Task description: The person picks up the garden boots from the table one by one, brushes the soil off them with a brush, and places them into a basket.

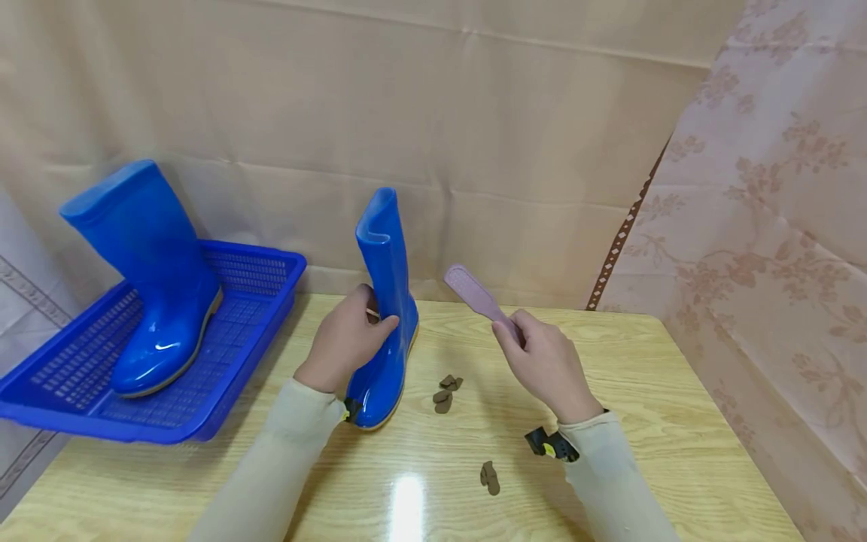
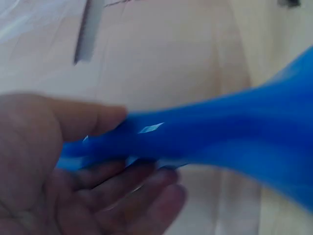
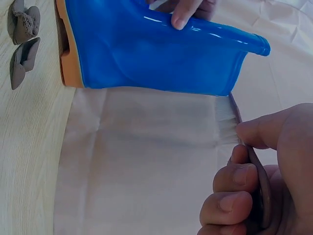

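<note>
A shiny blue rubber boot (image 1: 391, 280) stands upright on the table, its toe towards me. My left hand (image 1: 347, 340) grips its shaft from the left, thumb on the near side; in the left wrist view the fingers (image 2: 166, 203) curl under the shaft. To the right of the boot, my right hand (image 1: 547, 365) holds a pinkish-purple brush (image 1: 472, 292) by its handle, raised above the table. White bristles (image 3: 226, 125) show in the right wrist view, facing the boot. Several brown clay-like lumps (image 1: 443, 401) lie on the table between the boot and my right hand.
A second blue boot (image 1: 162, 301) leans inside a blue plastic basket (image 1: 152, 433) at the left. More brown pieces (image 1: 489, 478) lie nearer on the wooden table (image 1: 650, 421). Beige cloth (image 1: 542, 150) hangs behind, and a flower-patterned cloth (image 1: 779, 226) borders the right side.
</note>
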Demonstrator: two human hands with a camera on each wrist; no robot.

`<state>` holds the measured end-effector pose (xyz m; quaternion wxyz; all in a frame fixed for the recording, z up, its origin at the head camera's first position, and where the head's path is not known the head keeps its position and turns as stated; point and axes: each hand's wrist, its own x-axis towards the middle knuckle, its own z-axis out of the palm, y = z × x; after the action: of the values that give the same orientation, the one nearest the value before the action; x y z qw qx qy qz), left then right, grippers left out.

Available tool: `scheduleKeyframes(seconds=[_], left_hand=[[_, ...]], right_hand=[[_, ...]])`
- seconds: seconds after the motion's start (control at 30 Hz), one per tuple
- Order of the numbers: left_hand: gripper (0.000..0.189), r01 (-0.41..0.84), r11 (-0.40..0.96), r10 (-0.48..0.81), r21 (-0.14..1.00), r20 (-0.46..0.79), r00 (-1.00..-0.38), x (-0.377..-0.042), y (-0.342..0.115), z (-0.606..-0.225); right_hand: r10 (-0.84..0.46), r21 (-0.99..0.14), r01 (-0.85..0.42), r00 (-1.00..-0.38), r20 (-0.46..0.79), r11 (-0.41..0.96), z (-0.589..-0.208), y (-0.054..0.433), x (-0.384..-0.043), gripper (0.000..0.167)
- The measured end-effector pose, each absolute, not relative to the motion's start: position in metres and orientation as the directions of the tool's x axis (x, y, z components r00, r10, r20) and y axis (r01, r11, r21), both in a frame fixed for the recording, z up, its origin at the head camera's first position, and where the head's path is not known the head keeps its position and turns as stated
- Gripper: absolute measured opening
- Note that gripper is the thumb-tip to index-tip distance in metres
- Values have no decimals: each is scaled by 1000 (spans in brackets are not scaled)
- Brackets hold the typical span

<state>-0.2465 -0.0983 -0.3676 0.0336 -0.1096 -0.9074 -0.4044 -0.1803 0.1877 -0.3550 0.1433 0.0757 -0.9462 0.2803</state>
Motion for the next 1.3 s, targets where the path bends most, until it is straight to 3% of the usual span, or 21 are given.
scheduleKeyframes(seconds=[0.13,0.47,0.67,0.93,1.3], left_hand=[[31,233,666,207,708,125,-970,-245,-103,-363],[11,344,663,202,664,284,-937,-254,-103,-377],[14,381,663,210,644,328,-921,-251,-100,-374],[23,447,686,87,575,544,-834,-246,-100,-369],[16,302,713,88,632,347,-934,-250,-98,-374]], right_hand=[[-66,-505,-221,-949,307,834,-356,188,-180,36],[-84,-478,-229,-948,306,848,-359,189,-179,33],[-89,-474,-234,-947,308,849,-359,190,-180,32],[-80,-481,-229,-947,310,846,-354,190,-183,32],[-79,-486,-224,-951,300,845,-355,192,-183,33]])
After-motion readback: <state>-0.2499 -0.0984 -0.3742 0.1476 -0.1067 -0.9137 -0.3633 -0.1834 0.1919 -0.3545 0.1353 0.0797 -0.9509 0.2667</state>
